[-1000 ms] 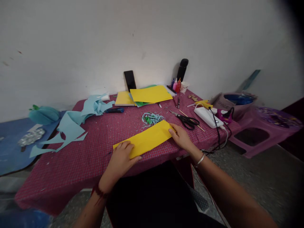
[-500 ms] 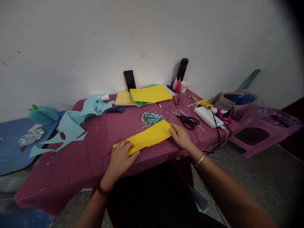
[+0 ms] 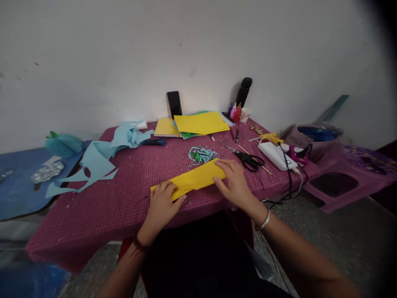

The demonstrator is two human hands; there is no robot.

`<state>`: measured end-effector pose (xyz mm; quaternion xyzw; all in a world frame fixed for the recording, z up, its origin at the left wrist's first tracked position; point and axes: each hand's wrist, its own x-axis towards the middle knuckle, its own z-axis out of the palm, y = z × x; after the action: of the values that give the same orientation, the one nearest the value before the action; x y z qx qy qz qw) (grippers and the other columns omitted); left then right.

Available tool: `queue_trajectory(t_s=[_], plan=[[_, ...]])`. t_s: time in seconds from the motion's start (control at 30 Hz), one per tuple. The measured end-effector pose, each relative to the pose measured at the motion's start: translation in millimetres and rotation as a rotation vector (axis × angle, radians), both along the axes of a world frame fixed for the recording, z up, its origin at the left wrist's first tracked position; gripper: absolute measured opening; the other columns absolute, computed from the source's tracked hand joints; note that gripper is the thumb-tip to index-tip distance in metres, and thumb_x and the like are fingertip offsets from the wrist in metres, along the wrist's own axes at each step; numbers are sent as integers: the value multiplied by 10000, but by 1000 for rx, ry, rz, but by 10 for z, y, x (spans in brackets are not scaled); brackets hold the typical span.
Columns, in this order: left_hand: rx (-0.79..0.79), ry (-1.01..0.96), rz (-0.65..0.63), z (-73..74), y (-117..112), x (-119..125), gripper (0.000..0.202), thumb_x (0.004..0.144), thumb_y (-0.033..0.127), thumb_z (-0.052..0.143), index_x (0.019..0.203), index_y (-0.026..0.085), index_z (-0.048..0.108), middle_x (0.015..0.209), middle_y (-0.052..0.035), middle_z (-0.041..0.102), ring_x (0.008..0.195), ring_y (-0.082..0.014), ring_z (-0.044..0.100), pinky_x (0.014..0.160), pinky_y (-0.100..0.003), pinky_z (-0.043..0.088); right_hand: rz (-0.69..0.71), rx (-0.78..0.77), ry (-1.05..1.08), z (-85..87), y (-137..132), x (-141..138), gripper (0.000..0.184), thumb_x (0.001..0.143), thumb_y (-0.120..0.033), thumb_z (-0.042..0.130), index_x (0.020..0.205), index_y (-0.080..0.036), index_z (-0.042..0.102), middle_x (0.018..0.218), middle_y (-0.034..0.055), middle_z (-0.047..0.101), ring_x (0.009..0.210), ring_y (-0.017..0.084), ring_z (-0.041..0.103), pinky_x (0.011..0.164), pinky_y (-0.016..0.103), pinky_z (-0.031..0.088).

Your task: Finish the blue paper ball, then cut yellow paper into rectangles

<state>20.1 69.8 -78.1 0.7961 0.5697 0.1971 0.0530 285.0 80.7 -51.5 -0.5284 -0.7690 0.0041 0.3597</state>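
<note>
Folded yellow paper (image 3: pixel 197 178) lay on the near edge of the table (image 3: pixel 133 174), long axis slanting: left end nearer the wearer, right end farther off. Left hand (image 3: pixel 161 207) was on the left end, fingers curved over the top, thumb spread away. Right hand (image 3: pixel 235 182) was on the right end, half-spread, fingertips on paper, thumb well apart from index. Couldn't tell if either pinched it. Just behind: shredded strips (image 3: pixel 203 154). Right: scissors (image 3: pixel 248 159), blades pointing back-left. Farther back: yellow sheet (image 3: pixel 201 123), upright phone (image 3: pixel 174 104).
</note>
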Motion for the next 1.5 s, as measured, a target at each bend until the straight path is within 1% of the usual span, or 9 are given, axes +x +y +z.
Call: queue_trajectory(t_s=[0.17,0.37,0.53,0.7,0.77,0.9,1.17,1.3,1.5], plan=[[-7,-7,2,23,-22,22,352,858,513,541,1004,200,613,1134,-80,612,1082,-266,538,938,-446,389,383,-175,-164,192,6,-558,322,854,-379,616,1108,-183,644,1093,91,665,1059,260,562,966,419,392],[-23,5,8,54,-37,29,360,825,525,584,977,201,617,1135,-83,607,1068,-276,535,929,-449,387,391,-275,-320,41,194,-745,171,861,-220,580,966,-168,704,936,82,708,898,220,629,828,349,433],[-47,-11,-60,86,-37,-7,343,884,490,506,1017,204,640,1140,-85,626,1077,-264,548,950,-443,395,380,-315,-345,4,272,-744,220,877,-133,517,963,-174,715,889,69,725,805,194,642,764,320,446],[-115,-120,-29,92,-2,-46,355,954,292,333,1000,160,658,1157,-131,654,1076,-241,581,980,-401,389,232,10,-231,65,95,-711,364,874,-123,518,1228,-171,590,1206,126,638,1163,266,527,1045,493,321],[-181,-214,-4,134,48,-82,382,951,323,313,950,157,657,1054,-132,682,982,-239,607,920,-380,415,289,119,-149,80,-71,-649,387,888,-116,491,1264,-190,544,1294,106,584,1257,236,455,1117,495,239],[-331,-319,-12,307,360,-216,400,892,444,380,739,171,630,750,-69,660,691,-206,583,657,-306,439,502,-8,-236,31,-288,-517,352,902,-189,514,1252,-200,541,1271,75,591,1217,204,486,1127,436,271],[-577,-454,20,475,1351,-569,316,633,488,600,602,173,599,525,-9,575,467,-170,518,424,-245,333,411,-203,-310,-227,-194,-455,333,929,-220,479,1248,-169,558,1320,118,551,1237,245,468,1050,419,380],[-603,-509,57,402,1506,-731,310,572,476,662,587,172,604,513,-6,572,433,-154,492,414,-239,320,420,-197,-292,-274,-225,-438,329,929,-217,476,1246,-179,557,1337,105,539,1242,245,457,1060,426,369],[-580,-590,47,343,1451,-852,363,582,513,684,638,158,637,541,-5,594,448,-127,477,417,-214,303,425,-191,-274,-335,-234,-409,350,929,-211,469,1269,-181,543,1340,97,537,1255,245,439,1080,429,345]])
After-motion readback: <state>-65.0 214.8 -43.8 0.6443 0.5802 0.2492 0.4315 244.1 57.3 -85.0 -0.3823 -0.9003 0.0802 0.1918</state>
